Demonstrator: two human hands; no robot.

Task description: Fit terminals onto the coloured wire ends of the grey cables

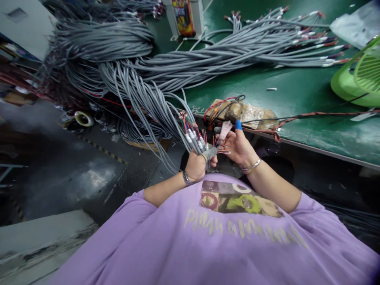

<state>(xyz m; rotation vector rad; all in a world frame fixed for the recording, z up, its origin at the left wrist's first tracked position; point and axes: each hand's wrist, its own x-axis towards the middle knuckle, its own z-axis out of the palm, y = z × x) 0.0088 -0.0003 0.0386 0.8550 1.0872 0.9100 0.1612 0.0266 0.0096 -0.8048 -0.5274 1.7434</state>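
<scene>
My left hand is closed round the ends of a bundle of grey cables. White sleeves and thin coloured wires stick out near its fingers, and a grey wrap covers one digit. Close by on the right, my right hand has its thumb raised apart from the fingers, with a blue cover on the thumb tip and a pale wrap on a finger. Its fingertips are beside the bare-ended wires; whether they touch them is hard to see.
Many more grey cables lie across the green table. At its front edge rests a taped cardboard-coloured block with red and black leads. A green slatted plastic item stands at the right, a plastic bag behind it.
</scene>
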